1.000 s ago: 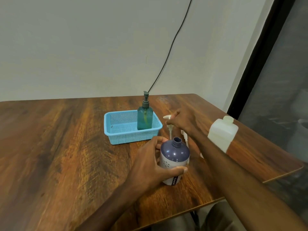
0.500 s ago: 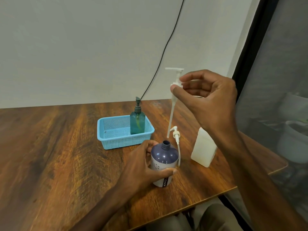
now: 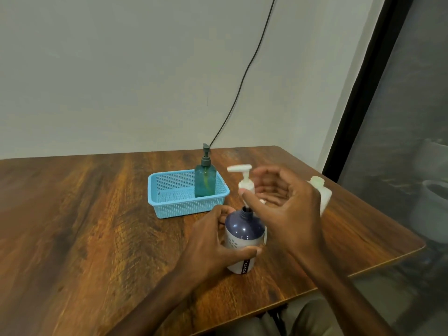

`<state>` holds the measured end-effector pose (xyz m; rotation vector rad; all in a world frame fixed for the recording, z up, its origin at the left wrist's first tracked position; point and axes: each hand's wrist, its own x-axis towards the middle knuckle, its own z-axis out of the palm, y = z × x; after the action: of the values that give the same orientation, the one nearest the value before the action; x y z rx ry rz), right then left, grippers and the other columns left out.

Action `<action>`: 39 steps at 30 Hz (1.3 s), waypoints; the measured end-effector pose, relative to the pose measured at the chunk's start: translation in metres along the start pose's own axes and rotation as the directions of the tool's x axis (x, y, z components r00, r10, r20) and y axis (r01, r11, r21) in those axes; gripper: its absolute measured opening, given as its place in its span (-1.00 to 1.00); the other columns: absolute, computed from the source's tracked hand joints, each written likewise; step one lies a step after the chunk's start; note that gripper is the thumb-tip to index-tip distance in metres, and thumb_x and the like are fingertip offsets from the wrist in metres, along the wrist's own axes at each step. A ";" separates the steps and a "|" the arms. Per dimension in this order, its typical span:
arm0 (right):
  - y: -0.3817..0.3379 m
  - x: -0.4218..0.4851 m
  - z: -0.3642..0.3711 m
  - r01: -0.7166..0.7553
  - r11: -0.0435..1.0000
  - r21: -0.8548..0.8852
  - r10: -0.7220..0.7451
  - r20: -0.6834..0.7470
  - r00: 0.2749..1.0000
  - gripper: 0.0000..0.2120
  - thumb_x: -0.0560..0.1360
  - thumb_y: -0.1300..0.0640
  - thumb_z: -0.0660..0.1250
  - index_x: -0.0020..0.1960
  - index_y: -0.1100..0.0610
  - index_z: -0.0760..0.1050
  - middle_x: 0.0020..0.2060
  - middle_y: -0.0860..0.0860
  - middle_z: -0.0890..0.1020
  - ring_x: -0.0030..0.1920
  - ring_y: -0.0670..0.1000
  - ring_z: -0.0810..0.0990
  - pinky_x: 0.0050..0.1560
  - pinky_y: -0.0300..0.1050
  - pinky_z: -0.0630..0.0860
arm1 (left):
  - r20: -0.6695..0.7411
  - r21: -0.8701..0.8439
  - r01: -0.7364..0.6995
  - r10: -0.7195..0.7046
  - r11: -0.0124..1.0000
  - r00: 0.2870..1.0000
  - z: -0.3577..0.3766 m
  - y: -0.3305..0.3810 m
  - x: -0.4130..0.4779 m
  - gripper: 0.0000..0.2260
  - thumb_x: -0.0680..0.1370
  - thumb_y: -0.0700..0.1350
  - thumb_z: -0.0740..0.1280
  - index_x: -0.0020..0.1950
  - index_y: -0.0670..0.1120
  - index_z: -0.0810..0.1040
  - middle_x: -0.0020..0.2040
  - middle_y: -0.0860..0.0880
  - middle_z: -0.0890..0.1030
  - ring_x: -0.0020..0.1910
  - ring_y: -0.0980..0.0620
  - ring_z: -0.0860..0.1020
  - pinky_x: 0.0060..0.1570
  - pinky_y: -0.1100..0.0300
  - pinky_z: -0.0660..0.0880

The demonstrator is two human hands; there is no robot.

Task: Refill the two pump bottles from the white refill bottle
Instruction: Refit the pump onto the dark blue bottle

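A purple and white bottle point(image 3: 243, 235) stands near the table's front edge, and my left hand point(image 3: 213, 243) grips its side. My right hand point(image 3: 286, 209) pinches a white pump head point(image 3: 244, 180) just above the bottle's open neck, with the pump's tube reaching down into the neck. A green pump bottle point(image 3: 205, 179) with its pump on stands upright in a blue basket point(image 3: 174, 202). The white refill bottle point(image 3: 322, 192) stands behind my right hand, mostly hidden by it, its neck showing on top.
The wooden table point(image 3: 84, 226) ends close on the right and front. A black cable point(image 3: 242, 78) hangs down the wall behind the basket. A dark door frame point(image 3: 363, 93) stands to the right.
My right hand has come down from head height with the white pump, and the tube now sits in the purple bottle's neck. My left hand has kept its grip on the bottle.
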<state>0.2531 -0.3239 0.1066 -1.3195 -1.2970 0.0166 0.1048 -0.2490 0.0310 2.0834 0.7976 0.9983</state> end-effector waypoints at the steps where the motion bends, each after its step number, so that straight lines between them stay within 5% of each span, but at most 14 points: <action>1: 0.005 -0.008 0.001 -0.018 1.000 -0.017 0.018 0.001 1.000 -0.60 0.37 0.02 0.60 0.16 0.04 0.60 -0.03 -0.15 0.71 -0.02 -0.19 0.70 -0.07 -0.24 0.67 | -0.002 -0.003 -0.003 0.003 1.000 1.000 0.000 0.001 -0.001 -0.37 0.24 0.11 0.71 0.20 0.10 0.51 0.07 0.21 0.62 0.09 0.37 0.55 -0.03 0.49 0.48; 6: 0.025 -0.031 0.009 -0.060 0.996 -0.064 0.060 -0.011 0.998 -0.59 0.37 -0.02 0.61 0.16 0.01 0.60 0.00 -0.19 0.69 0.01 -0.19 0.68 -0.02 -0.22 0.67 | 0.042 0.007 -0.025 0.025 1.000 0.999 -0.005 0.004 -0.001 -0.33 0.26 0.13 0.69 0.27 0.10 0.48 0.12 0.23 0.60 0.13 0.39 0.54 -0.01 0.48 0.49; 10: 0.032 -0.037 0.011 -0.066 0.995 -0.072 0.065 -0.026 0.998 -0.60 0.37 -0.08 0.58 0.15 -0.02 0.60 0.04 -0.21 0.68 0.05 -0.19 0.66 0.02 -0.23 0.66 | 0.158 0.005 -0.005 0.004 1.000 0.987 -0.027 0.009 -0.001 -0.10 0.21 0.44 0.56 0.47 0.18 0.39 0.35 0.30 0.52 0.30 0.40 0.47 0.22 0.37 0.50; 13: 0.036 -0.042 0.014 -0.079 0.996 -0.034 0.079 -0.018 0.997 -0.56 0.37 -0.25 0.51 0.16 -0.08 0.57 0.08 -0.25 0.66 0.10 -0.22 0.62 0.04 -0.27 0.64 | 0.141 -0.079 0.000 0.011 0.997 0.990 -0.044 0.021 0.005 -0.19 0.25 0.49 0.48 0.44 0.22 0.45 0.36 0.28 0.54 0.35 0.29 0.51 0.27 0.24 0.54; 16: 0.041 -0.049 0.020 -0.117 0.993 -0.011 0.118 0.014 0.993 -0.43 0.31 -0.46 0.40 0.20 -0.19 0.50 0.15 -0.31 0.60 0.17 -0.25 0.57 0.11 -0.28 0.59 | 0.013 -0.087 -0.039 0.040 0.995 0.999 -0.041 0.033 0.013 -0.47 0.34 0.39 0.47 0.24 0.23 0.56 0.17 0.28 0.64 0.20 0.24 0.59 0.12 0.24 0.62; 22: 0.053 -0.054 0.025 -0.111 0.989 0.097 0.105 0.069 0.992 -0.43 0.29 -0.24 0.51 0.23 -0.08 0.51 0.17 -0.22 0.61 0.22 -0.15 0.58 0.10 -0.41 0.51 | -0.082 -0.070 -0.046 0.041 0.996 0.996 -0.013 0.039 0.024 -0.62 0.32 0.14 0.65 0.05 0.10 0.66 -0.12 0.16 0.68 -0.13 0.22 0.61 -0.19 0.37 0.55; 28: 0.058 -0.057 0.030 -0.124 0.975 0.187 0.121 0.024 0.992 -0.40 0.29 -0.19 0.54 0.26 -0.02 0.53 0.20 -0.17 0.63 0.23 -0.08 0.60 0.10 -0.21 0.62 | 0.021 -0.091 -0.025 0.027 0.996 0.999 -0.026 0.034 0.031 -0.68 0.37 -0.05 0.66 0.08 -0.02 0.73 -0.03 0.07 0.76 0.00 0.14 0.72 0.08 0.11 0.67; 33: 0.060 -0.060 0.035 -0.136 0.957 0.256 0.142 -0.004 0.990 -0.37 0.30 -0.18 0.56 0.28 0.05 0.54 0.21 -0.09 0.65 0.22 0.00 0.63 0.14 0.00 0.65 | 0.124 -0.155 -0.015 0.035 0.988 0.992 -0.031 0.036 0.037 -0.74 0.41 -0.22 0.62 0.04 0.00 0.73 0.01 0.04 0.76 0.03 0.08 0.72 0.14 0.08 0.66; 39: 0.063 -0.064 0.040 -0.161 0.951 0.264 0.174 -0.027 0.984 -0.36 0.30 -0.18 0.56 0.30 0.06 0.54 0.22 -0.08 0.64 0.21 0.03 0.63 0.13 0.06 0.66 | 0.259 -0.126 -0.049 0.080 0.991 0.963 -0.040 0.034 0.041 -0.75 0.51 -0.07 0.51 0.19 0.02 0.69 0.16 0.07 0.73 0.20 0.14 0.66 0.18 0.19 0.61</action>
<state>0.2420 -0.3162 0.0090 -1.1906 -1.0954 0.2634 0.1011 -0.2256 0.0928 2.0933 0.5249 0.7605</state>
